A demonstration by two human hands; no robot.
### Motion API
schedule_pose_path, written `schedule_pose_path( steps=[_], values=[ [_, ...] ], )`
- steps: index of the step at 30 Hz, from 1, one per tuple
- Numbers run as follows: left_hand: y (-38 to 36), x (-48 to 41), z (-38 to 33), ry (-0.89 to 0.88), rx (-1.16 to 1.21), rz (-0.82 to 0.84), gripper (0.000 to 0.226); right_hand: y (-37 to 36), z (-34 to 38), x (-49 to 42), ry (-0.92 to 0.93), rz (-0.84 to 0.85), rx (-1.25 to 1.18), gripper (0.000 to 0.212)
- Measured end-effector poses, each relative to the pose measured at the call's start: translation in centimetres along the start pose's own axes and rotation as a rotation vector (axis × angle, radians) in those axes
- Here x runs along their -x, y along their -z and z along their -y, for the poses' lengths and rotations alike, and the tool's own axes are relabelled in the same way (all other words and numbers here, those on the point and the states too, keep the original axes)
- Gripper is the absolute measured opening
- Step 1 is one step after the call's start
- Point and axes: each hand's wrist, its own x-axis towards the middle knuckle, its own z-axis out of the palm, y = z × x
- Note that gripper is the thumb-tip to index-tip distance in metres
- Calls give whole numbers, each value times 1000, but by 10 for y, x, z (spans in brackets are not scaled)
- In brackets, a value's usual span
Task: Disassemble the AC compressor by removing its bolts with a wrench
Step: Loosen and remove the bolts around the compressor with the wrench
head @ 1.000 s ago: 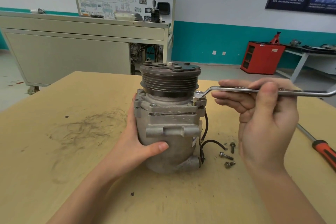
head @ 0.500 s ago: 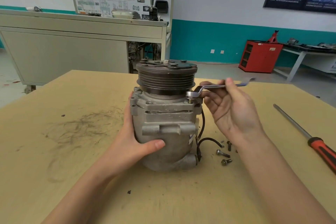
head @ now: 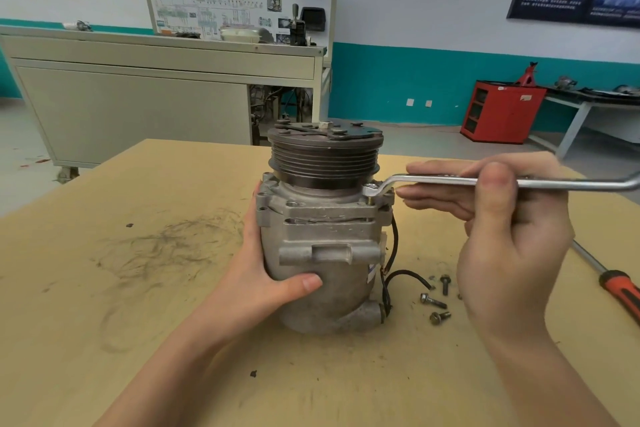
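Note:
A grey AC compressor [head: 322, 250] stands upright on the wooden table [head: 138, 288], its dark grooved pulley on top. My left hand [head: 263, 284] grips the body from the left side, thumb across the front. My right hand [head: 502, 229] holds a silver offset ring wrench [head: 446, 181] by the shaft, thumb on the near side and fingers behind. The wrench's ring end sits over a bolt [head: 370, 198] at the housing's upper right corner. Three removed bolts [head: 434, 302] lie on the table right of the compressor.
A screwdriver [head: 620, 291] with an orange-and-black handle lies at the table's right edge. Black wires [head: 398, 274] hang from the compressor's right side. Dark scuff marks cover the table left of the compressor. A cabinet, red tool chest and bench stand behind.
My right hand has swung the wrench handle from pointing away at the back right round toward me and to the right; the ring end stays on the bolt. My left hand holds still.

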Motion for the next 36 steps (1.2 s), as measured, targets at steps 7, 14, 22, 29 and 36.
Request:
schedule_pose_path(
  steps=[7, 14, 22, 29, 36],
  values=[
    [0, 0, 0, 7, 4, -2, 151, 5, -24, -14, -596, -105, -399, 30],
    [1, 0, 2, 15, 10, 0, 151, 8, -24, -21, -669, -188, -545, 32],
    [1, 0, 2, 16, 1, 3, 149, -1, -2, 0, -45, -50, -115, 11],
    [1, 1, 1, 10, -14, -1, 149, -5, -7, 4, 102, -33, -36, 11],
    [1, 1, 1, 8, 9, -6, 151, 1, -31, -18, -880, -190, -679, 34]
  ],
)
